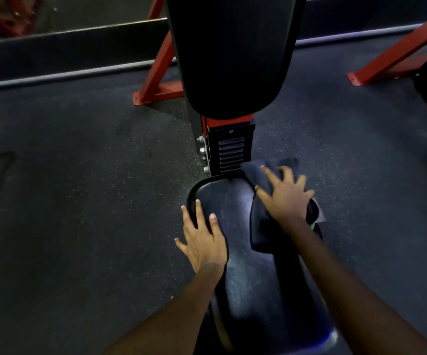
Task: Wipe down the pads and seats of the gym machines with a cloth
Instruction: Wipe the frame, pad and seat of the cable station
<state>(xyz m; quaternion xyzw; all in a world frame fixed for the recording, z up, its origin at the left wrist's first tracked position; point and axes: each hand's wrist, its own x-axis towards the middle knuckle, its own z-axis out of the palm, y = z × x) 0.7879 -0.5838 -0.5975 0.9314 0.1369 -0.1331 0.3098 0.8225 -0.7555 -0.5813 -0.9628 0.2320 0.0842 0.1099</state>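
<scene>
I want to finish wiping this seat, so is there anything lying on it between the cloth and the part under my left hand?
Nothing loose shows on the seat between them. The right hand presses the dark cloth on the seat's right side. Only the left hand, resting flat on the left edge, covers unwiped surface and would need lifting.

I see the black padded seat (238, 226) low and centre, narrow end pointing to twelve o'clock, its glossy surface catching light. At its two o'clock corner a dark, crumpled cloth (263, 226) drapes over the seat's right edge. Straight up at twelve o'clock the black back pad (235, 52) rises, its rounded lower end nearest the seat.
</scene>
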